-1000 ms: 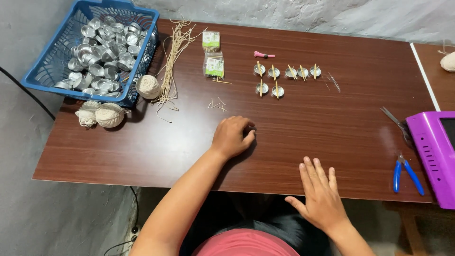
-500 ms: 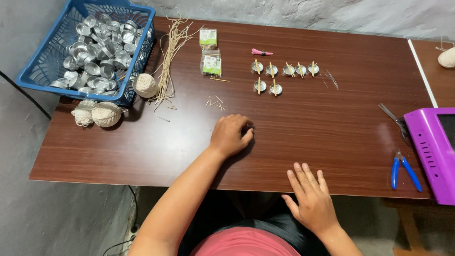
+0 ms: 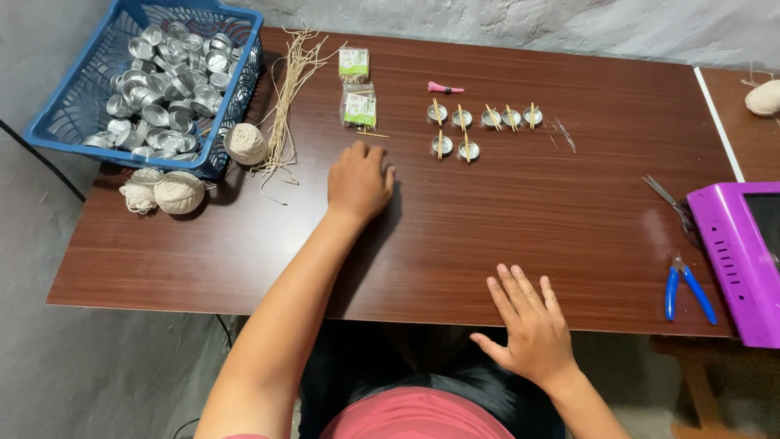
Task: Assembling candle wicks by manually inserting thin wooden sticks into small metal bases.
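My left hand (image 3: 358,180) lies palm down on the dark brown wooden table (image 3: 504,236), fingers curled loosely toward the far edge. I cannot tell whether anything is under the palm; the fingers cover that spot. It sits just short of two small clear plastic packets with green labels (image 3: 357,96), which lie near the far edge. Right of them, seven small round silver metal cups (image 3: 479,126), each with thin wooden sticks laid across the rim, stand in two neat rows, probably so the sticks stay centred over each cup.

My right hand (image 3: 526,325) rests flat and open at the near edge, fingers spread, holding nothing; it looks to be steadying me while the left reaches forward.

At the far left corner a blue plastic mesh basket (image 3: 73,122) full of empty silver cups overhangs the table's left edge. Beside it lie balls of cream cotton string (image 3: 180,192) and a bundle of pale straw-coloured wick strands (image 3: 288,97). A small pink clip (image 3: 444,88) lies near the far edge. Blue-handled pliers (image 3: 686,289) and grey scissors (image 3: 670,203) lie by the right edge, beside a purple plastic device (image 3: 735,252).
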